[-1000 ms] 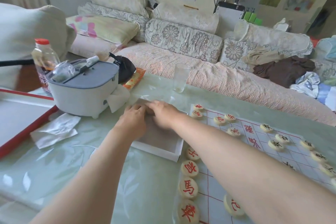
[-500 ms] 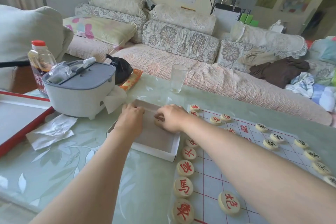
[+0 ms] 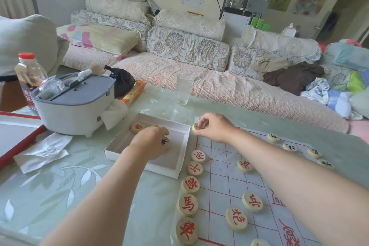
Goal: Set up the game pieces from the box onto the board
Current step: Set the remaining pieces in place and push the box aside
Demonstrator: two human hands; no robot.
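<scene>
A shallow white box (image 3: pixel 182 149) lies on the table left of the red-lined board (image 3: pixel 225 183). My left hand (image 3: pixel 150 142) is inside the box, fingers curled round a black-marked piece (image 3: pixel 165 142). One red-marked piece (image 3: pixel 137 127) lies in the box's far corner. My right hand (image 3: pixel 214 129) pinches a red-marked piece (image 3: pixel 195 127) over the board's far left corner. Several red pieces line the board's left edge, such as one (image 3: pixel 187 204). Black-marked pieces (image 3: pixel 289 147) sit along the right side.
A grey-lidded white appliance (image 3: pixel 75 104) stands left of the box, with a bottle (image 3: pixel 29 78) behind it. A crumpled tissue (image 3: pixel 43 153) lies near the red-edged tray (image 3: pixel 18 142). An empty glass (image 3: pixel 184 89) stands beyond the box. A sofa runs behind the table.
My right hand has left the box with a red piece and moved right to the board's far corner. My left hand has moved deeper into the box onto a black-marked piece.
</scene>
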